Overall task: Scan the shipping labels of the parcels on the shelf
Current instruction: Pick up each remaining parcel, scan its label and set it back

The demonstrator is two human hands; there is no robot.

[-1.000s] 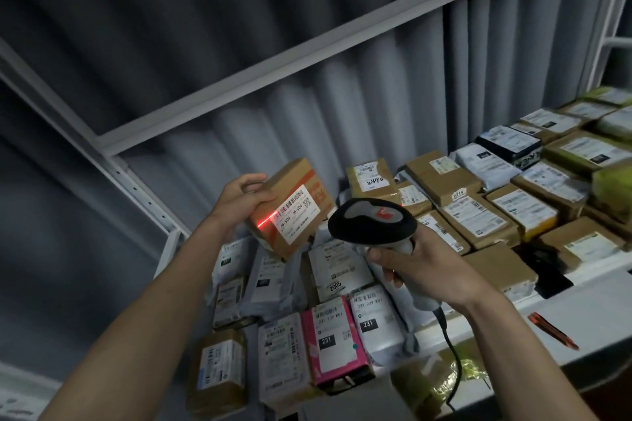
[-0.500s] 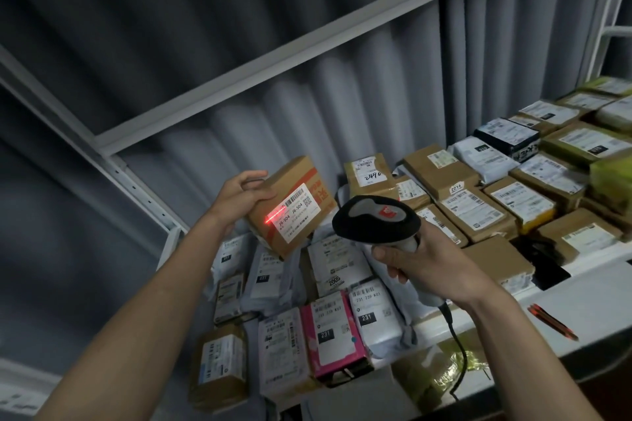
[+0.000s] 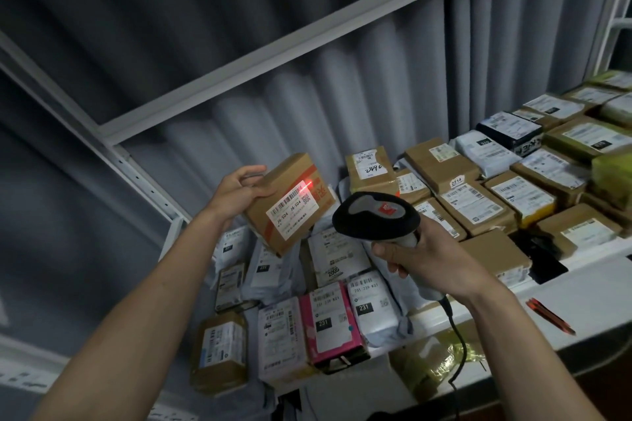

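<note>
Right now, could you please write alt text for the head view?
A left hand holds up a brown cardboard parcel while the right hand aims a corded barcode scanner at it, a red scan line crossing the shipping label. Below, many labelled parcels crowd a white shelf.

A brown cardboard parcel (image 3: 290, 203) is held tilted above the shelf (image 3: 598, 270) by the left hand (image 3: 239, 193), gripped at its 9 o'clock edge. A red scan line (image 3: 305, 187) is cast across the top of its white shipping label (image 3: 290, 212). At the parcel's 4 o'clock, a black corded scanner (image 3: 375, 217) is gripped by the right hand (image 3: 427, 258). Labelled boxes and mailers are crowded on the shelf beneath, a pink parcel (image 3: 333, 328) at 6 o'clock.
</note>
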